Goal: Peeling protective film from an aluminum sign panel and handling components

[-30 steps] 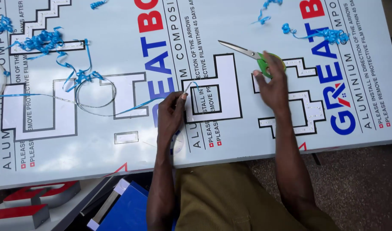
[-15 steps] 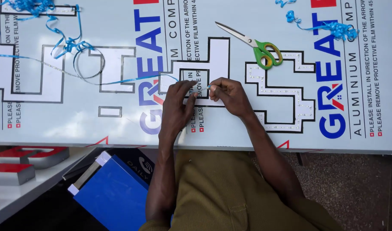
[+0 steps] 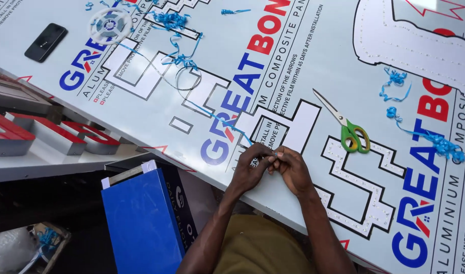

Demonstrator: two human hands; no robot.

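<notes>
Pinching the blue wire point(image 3: 227, 123) end between both hands point(image 3: 274, 170), near the panel's point(image 3: 324, 61) edge; probably light, limp, best gripped close to its tip.

scissors point(image 3: 348, 128) on panel point(image 3: 313, 61), right of hands, phone point(image 3: 45, 42) far left

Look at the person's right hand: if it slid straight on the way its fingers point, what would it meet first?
The right hand points leftward, fingertips already pinching the thin blue tape strip against the left hand, so it would probably meet that hand's fingers at once.
</notes>
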